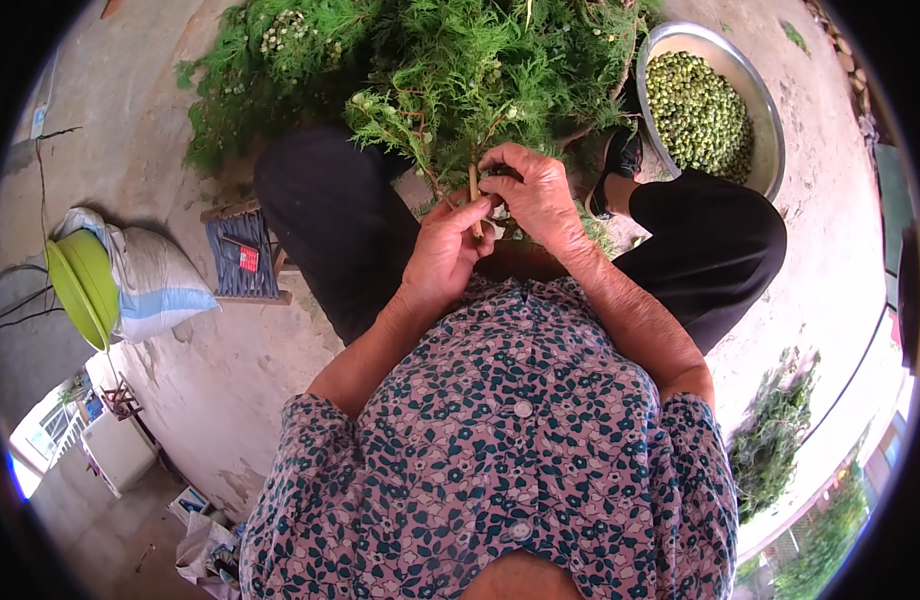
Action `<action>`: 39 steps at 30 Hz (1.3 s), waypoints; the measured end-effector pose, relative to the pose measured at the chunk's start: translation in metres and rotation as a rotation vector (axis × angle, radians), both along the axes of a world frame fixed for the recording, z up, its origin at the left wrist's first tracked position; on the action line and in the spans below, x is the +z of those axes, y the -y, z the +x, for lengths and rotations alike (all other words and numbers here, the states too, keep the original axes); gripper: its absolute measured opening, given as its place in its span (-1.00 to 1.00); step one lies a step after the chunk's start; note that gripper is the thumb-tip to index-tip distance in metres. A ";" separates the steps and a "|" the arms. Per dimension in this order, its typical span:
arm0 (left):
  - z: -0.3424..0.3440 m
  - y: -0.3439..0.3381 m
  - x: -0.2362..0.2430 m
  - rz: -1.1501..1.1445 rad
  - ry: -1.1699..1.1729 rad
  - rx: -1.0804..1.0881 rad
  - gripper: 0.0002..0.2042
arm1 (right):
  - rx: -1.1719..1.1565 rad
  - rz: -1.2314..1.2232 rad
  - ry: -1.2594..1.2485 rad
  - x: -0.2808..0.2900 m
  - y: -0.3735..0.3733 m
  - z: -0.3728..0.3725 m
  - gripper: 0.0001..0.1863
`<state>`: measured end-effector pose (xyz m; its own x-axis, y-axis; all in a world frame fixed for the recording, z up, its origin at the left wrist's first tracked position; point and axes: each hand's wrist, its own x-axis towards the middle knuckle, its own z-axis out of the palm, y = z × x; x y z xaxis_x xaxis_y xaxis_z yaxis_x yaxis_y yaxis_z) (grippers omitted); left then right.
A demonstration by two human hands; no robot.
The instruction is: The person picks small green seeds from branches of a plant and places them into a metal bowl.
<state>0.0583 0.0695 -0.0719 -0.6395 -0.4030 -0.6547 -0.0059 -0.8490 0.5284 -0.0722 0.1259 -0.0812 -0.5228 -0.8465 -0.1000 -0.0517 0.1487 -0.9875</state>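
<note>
Left fingers (467,214) grip stick (474,183); red object (248,259): markings unreadable.

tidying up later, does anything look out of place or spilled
The lime-green tub at far left looks odd: it appears tilted against the white sack rather than flat. A stray green sprig lies apart on the floor. The metal basin of small green fruits shows no obvious spill.
</note>
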 end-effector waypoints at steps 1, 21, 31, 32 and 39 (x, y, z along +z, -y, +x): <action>-0.001 0.000 -0.003 0.001 -0.002 -0.002 -0.86 | -0.002 0.001 -0.002 -0.003 0.000 0.001 -0.84; 0.006 0.001 -0.009 -0.105 0.028 0.062 -0.86 | -0.481 -0.274 0.952 -0.027 -0.024 -0.056 -0.95; 0.002 0.004 -0.005 -0.154 0.143 0.029 -0.86 | 0.126 -0.109 -0.181 -0.043 -0.006 -0.026 -0.77; 0.002 0.004 -0.005 -0.158 0.149 0.024 -0.87 | 0.127 -0.110 -0.181 -0.045 -0.005 -0.025 -0.77; 0.001 0.004 -0.004 -0.157 0.188 0.022 -0.89 | 0.098 0.108 -0.067 -0.033 -0.006 -0.018 -0.76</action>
